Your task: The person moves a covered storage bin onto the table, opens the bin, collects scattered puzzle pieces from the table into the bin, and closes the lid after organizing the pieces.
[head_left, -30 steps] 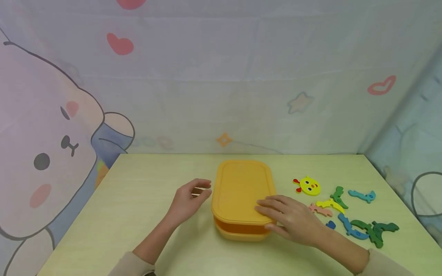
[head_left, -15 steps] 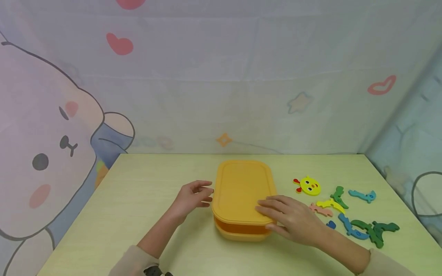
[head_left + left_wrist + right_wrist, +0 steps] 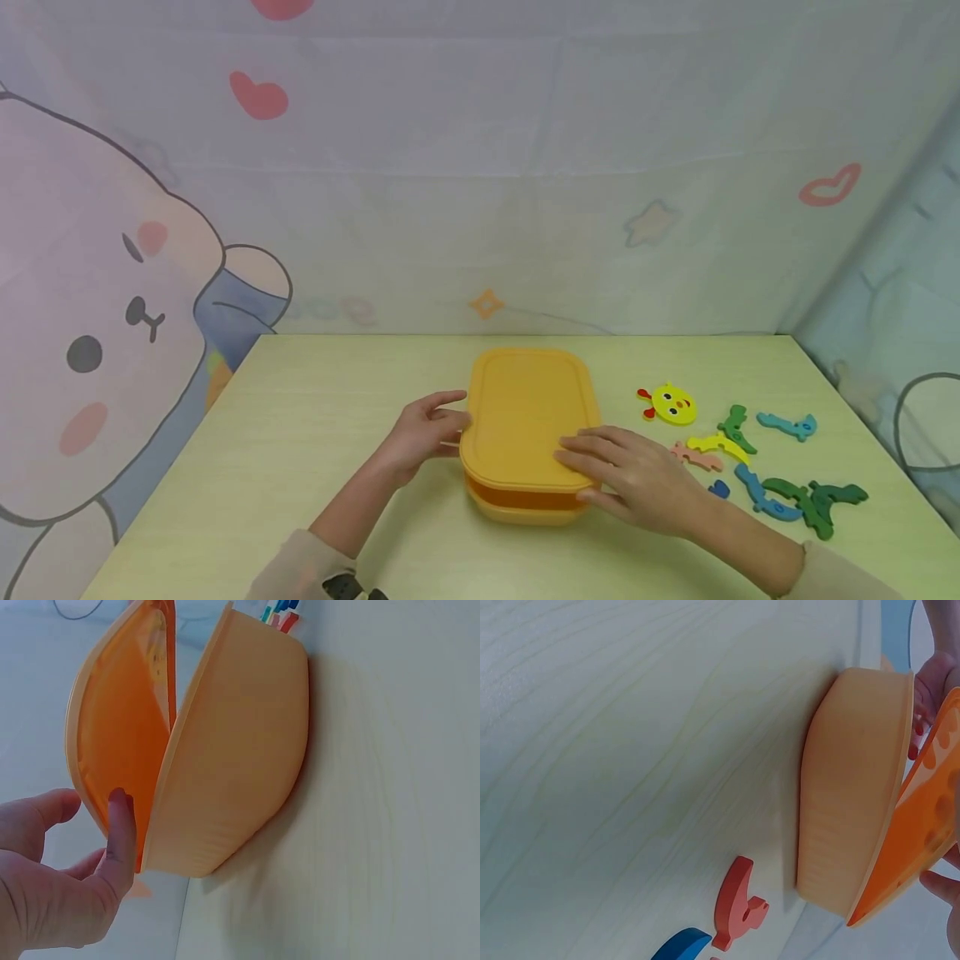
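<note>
A yellow plastic box [image 3: 521, 515] stands on the table with its lid [image 3: 528, 417] tilted over it, the near edge raised so the orange inside shows. My right hand [image 3: 633, 479] holds the lid at its near right corner, several fingers on top and the thumb [image 3: 939, 886] at the edge. On the opposite side my left hand [image 3: 423, 433] has its fingertips at the lid's left edge. In the left wrist view one finger [image 3: 120, 832] reaches under the lid while another stays on its outer side.
To the right of the box lie a yellow smiling-face piece [image 3: 673, 405] with red-tipped feelers and several coloured wooden puzzle pieces, among them a yellow one [image 3: 718, 447], a pink one [image 3: 697, 457] and a blue one [image 3: 765, 496]. A printed cloth [image 3: 555, 208] hangs behind the table.
My left hand has moved right to the lid's left edge, and its fingers now straddle that edge. My right hand, the box and the puzzle pieces stay where they were.
</note>
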Demonstrator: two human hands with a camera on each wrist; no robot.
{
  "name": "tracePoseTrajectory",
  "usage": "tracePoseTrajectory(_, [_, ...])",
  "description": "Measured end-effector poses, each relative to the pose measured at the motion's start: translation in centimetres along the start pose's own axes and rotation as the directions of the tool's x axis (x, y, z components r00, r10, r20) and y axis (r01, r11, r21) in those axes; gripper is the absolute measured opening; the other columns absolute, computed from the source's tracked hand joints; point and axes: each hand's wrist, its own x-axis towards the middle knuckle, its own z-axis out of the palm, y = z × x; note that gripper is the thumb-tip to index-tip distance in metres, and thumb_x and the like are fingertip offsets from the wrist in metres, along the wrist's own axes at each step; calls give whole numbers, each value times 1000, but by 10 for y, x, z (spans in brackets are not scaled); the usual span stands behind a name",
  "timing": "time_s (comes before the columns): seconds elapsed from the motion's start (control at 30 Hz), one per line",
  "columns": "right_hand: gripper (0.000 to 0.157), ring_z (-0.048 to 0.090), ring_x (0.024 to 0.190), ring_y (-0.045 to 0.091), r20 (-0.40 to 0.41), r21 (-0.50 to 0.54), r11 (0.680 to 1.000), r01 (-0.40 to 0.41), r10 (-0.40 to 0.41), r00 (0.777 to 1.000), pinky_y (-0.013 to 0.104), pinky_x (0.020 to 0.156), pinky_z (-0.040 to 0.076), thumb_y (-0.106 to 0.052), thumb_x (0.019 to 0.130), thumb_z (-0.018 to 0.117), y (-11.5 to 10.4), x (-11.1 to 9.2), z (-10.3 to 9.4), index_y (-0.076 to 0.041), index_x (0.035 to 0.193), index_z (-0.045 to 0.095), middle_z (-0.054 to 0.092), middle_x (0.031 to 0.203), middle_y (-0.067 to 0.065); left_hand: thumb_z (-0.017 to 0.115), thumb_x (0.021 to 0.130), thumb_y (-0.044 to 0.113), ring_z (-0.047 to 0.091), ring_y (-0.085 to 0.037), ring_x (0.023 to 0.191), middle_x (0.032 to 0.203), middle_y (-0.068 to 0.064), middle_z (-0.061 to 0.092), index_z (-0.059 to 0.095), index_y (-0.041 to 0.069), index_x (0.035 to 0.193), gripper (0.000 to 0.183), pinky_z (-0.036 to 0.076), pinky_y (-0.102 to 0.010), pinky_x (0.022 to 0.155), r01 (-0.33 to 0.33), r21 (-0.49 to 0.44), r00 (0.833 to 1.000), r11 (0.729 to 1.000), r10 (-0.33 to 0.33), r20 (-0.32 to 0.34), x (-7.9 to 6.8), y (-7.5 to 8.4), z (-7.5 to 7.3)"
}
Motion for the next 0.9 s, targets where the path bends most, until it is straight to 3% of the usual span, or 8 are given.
tracePoseTrajectory(0.53, [44,55,110,19,-31,6,1000,22,-22,999,36,87,49,-44,89,54,1,-2,4,-19,125,58,60,123,-3,59,85,7,66,-18,77,108,-16,64,42,6,135,53,56,-31,66,24,-55,999,998,-23,22,-1,0,6])
tracePoseTrajectory(0.9, [46,53,114,19,4,29,999,-16,16,1000,38,89,48,-43,88,56,1,-4,5,-20,127,56,57,126,-3,58,84,6,66,-16,73,103,-14,67,43,9,134,52,55,-28,65,50,-102,999,994,-48,26,-1,0,6])
